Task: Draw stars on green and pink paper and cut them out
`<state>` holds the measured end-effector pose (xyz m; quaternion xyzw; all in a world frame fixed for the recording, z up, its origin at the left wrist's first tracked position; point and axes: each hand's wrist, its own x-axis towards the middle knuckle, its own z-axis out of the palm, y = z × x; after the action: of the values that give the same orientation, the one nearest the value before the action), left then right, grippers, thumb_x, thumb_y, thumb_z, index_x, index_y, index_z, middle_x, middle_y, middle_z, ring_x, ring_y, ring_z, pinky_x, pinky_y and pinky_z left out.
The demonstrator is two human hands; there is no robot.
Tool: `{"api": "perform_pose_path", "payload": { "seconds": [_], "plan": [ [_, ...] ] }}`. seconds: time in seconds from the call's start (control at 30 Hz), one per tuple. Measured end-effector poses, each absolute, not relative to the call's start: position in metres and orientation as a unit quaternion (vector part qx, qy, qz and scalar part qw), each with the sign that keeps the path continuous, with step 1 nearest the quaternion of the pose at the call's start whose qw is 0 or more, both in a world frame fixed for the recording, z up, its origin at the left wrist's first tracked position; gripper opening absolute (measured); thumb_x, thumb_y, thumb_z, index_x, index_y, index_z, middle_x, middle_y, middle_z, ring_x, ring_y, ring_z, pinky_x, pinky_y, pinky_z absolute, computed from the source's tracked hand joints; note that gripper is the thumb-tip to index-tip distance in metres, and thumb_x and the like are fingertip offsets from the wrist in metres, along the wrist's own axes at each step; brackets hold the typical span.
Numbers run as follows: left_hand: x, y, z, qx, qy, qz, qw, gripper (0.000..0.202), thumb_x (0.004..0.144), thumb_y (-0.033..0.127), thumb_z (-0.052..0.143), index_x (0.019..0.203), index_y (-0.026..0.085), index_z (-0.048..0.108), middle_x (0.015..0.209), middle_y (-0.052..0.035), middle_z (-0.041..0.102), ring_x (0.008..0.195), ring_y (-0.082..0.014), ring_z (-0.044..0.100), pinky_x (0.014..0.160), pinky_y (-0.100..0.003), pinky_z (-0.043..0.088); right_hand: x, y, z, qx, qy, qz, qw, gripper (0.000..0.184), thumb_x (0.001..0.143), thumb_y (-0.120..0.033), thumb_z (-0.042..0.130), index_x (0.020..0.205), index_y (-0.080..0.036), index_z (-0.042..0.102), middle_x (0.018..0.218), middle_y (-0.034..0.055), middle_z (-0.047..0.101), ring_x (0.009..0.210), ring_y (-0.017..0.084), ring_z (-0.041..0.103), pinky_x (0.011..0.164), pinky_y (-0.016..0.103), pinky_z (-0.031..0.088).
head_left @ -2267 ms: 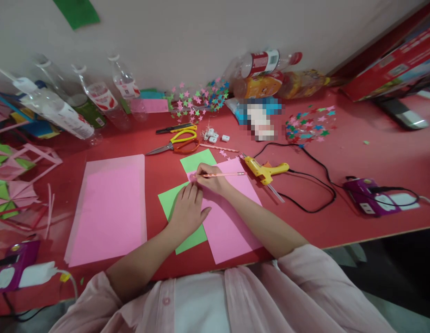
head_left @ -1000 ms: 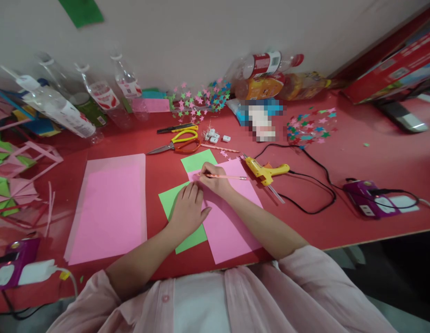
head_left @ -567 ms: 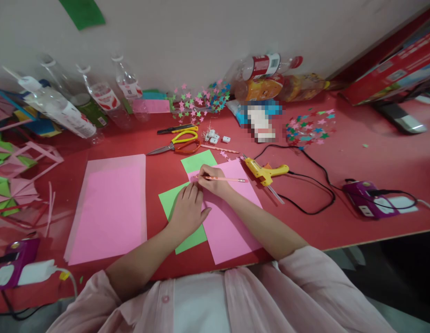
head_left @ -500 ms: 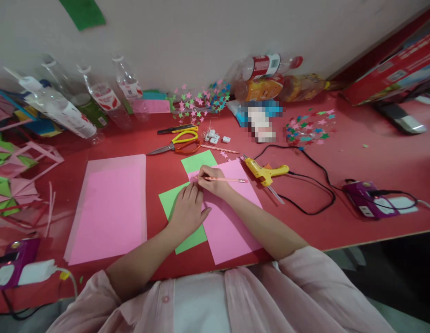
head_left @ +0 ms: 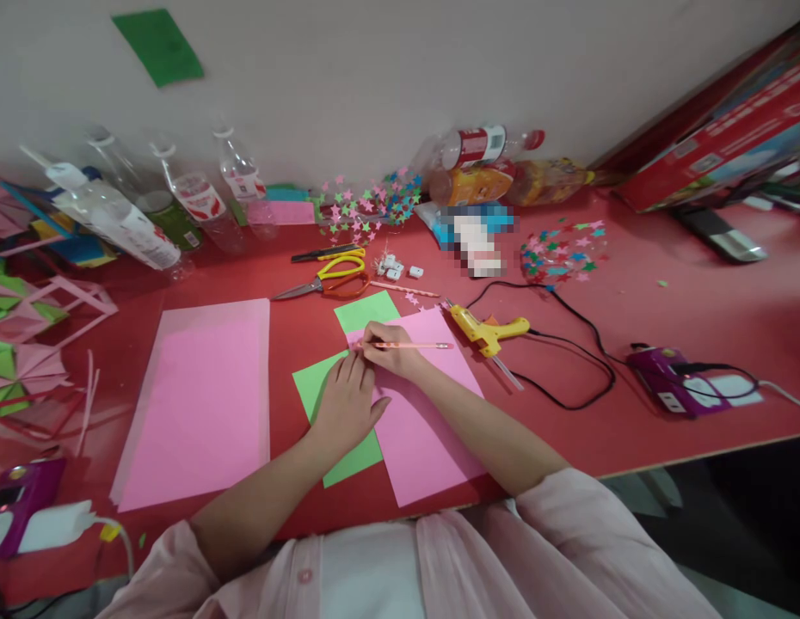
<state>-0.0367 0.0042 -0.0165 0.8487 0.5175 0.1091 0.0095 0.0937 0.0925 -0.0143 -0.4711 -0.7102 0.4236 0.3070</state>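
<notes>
My right hand (head_left: 390,348) is closed around a pink pencil (head_left: 419,346), its tip down near the upper left corner of a pink paper sheet (head_left: 432,430). My left hand (head_left: 345,395) lies flat with fingers stretched out, over a green paper sheet (head_left: 352,460) and the left edge of the pink one. Its fingertips come close to the pencil tip. Another piece of green paper (head_left: 367,310) shows beyond the right hand, partly under the pink sheet. What the pencil has marked is too small to see.
Left lies a pink paper stack (head_left: 200,404). Beyond the hands are scissors (head_left: 323,282) and a cutter (head_left: 326,254). A yellow glue gun (head_left: 490,329) with a black cord sits right, near a purple power strip (head_left: 671,383). Plastic bottles (head_left: 203,198) and paper stars (head_left: 367,206) line the wall.
The view has tilted slightly, so things sit a little lower in the picture. My right hand has shifted slightly left along the paper, the pencil still in it; my left hand stays flat.
</notes>
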Motion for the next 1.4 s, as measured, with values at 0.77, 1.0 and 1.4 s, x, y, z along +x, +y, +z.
{"api": "perform_pose_path", "payload": {
  "seconds": [0.77,1.0,1.4],
  "plan": [
    [-0.037,0.001,-0.016,0.855,0.514,0.066,-0.003,0.053,0.093,0.039,0.039,0.132,0.003,0.047,0.142,-0.0212,0.044,0.130,-0.0332,0.040,0.107,-0.048,0.032,0.114,0.101,-0.017,-0.476,-0.656,0.462,0.360,0.007,0.065,-0.026,0.054,0.066,-0.019,0.052,0.062,-0.0024,0.054,0.057,0.010,0.045,0.050,0.022,0.034],
    [-0.037,0.002,-0.016,0.856,0.512,0.070,0.000,0.055,0.092,0.039,0.040,0.132,0.002,0.047,0.141,-0.0218,0.044,0.129,-0.0339,0.041,0.107,-0.047,0.032,0.113,0.103,-0.017,-0.477,-0.668,0.447,0.355,0.013,0.066,-0.030,0.053,0.060,-0.019,0.048,0.058,-0.0027,0.051,0.056,0.010,0.044,0.050,0.022,0.034],
    [-0.038,0.002,-0.017,0.856,0.512,0.070,0.001,0.056,0.092,0.040,0.040,0.132,0.002,0.047,0.142,-0.0217,0.044,0.130,-0.0343,0.041,0.107,-0.047,0.032,0.112,0.101,-0.013,-0.485,-0.670,0.448,0.339,0.013,0.065,-0.031,0.053,0.061,-0.019,0.048,0.058,-0.0029,0.051,0.055,0.010,0.043,0.050,0.022,0.033]
  ]
}}
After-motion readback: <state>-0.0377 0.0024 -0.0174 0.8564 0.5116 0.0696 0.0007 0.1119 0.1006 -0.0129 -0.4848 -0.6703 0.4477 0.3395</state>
